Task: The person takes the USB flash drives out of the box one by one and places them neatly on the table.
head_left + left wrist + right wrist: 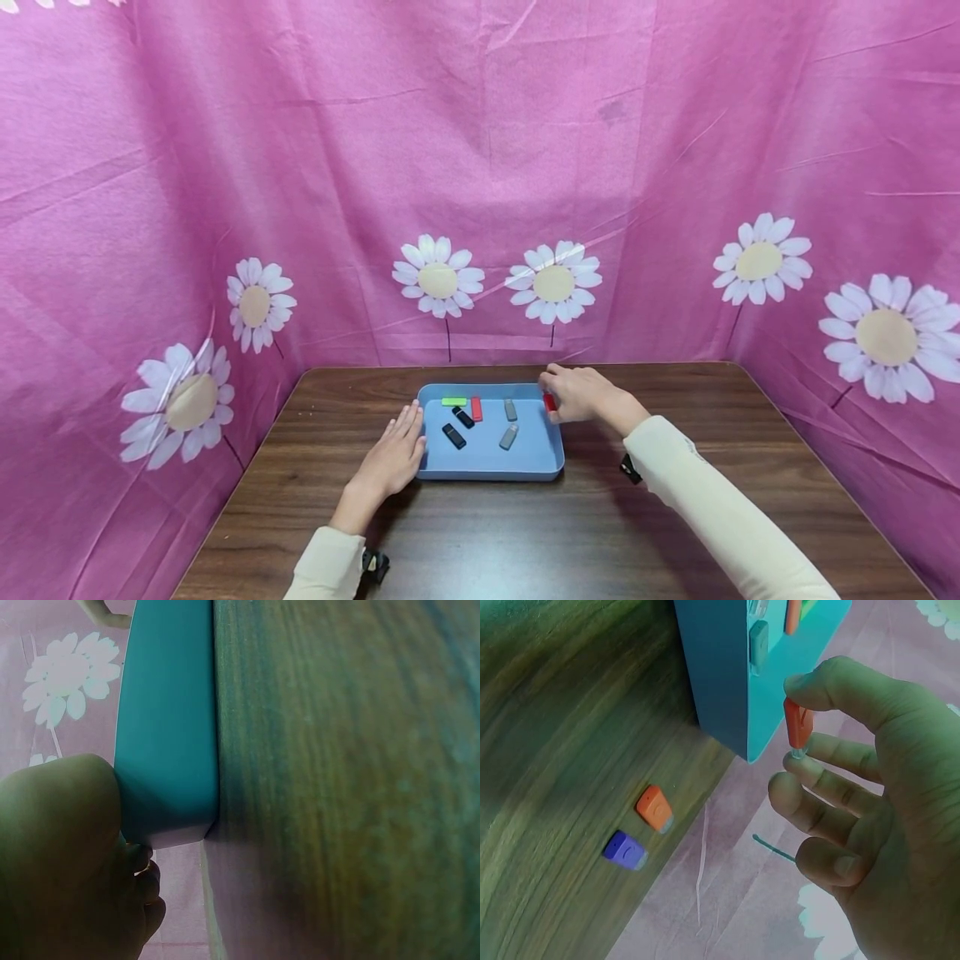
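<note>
Red plastic shows between the right hand's [581, 394] thumb and finger: it pinches a stick [798, 724] at the tray's [487, 476] right edge, near the far right corner. The left hand [392, 450] grasps nothing, its straight fingers lying against the tray's left edge. Inside the tray, a green stick [453, 402] lies along the far edge by the far left corner, with another red stick [476, 408] and two black sticks [453, 436] near it. Two grey sticks [508, 437] lie towards the right edge. Orange-looking [655, 808] and purple-looking sticks [625, 850] lie near the table's [675, 517] far edge.
</note>
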Demonstrator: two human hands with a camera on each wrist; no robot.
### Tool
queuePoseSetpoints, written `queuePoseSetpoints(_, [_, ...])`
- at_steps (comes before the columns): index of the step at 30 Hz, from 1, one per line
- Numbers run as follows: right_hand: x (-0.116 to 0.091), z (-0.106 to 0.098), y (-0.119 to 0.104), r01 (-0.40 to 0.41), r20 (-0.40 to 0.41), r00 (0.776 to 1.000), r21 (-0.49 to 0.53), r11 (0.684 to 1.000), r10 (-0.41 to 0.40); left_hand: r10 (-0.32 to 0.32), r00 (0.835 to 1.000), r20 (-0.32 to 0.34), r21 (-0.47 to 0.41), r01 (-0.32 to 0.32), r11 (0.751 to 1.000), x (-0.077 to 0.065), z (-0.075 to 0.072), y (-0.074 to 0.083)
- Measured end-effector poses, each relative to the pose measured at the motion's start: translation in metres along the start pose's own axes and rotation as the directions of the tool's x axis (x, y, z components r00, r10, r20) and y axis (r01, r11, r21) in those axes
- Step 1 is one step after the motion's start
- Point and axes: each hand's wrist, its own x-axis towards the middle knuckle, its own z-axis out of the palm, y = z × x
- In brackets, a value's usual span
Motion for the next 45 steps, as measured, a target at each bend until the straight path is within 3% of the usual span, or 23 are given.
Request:
queuePoseSetpoints(7, [-0.008, -0.002, 0.007, 0.0, -0.014, 1.0, 0.012, 1.0, 0.0, -0.027, 0.999, 0.036, 0.025, 0.027, 0.999, 0.0, 0.0, 0.0])
queuePoseSetpoints(29, [-0.025, -0.013, 0.033, -0.043, -0.043, 0.998, 0.076, 0.996, 0.047, -0.033, 0.998, 0.046, 0.017, 0.033, 0.999, 0.001, -0.002, 0.001])
queuePoseSetpoints(45, [-0.041, -0.015, 0.056, -0.082, -0.045, 0.996, 0.037, 0.996, 0.083, -0.039, 0.998, 0.048, 0.026, 0.038, 0.999, 0.002, -0.002, 0.0])
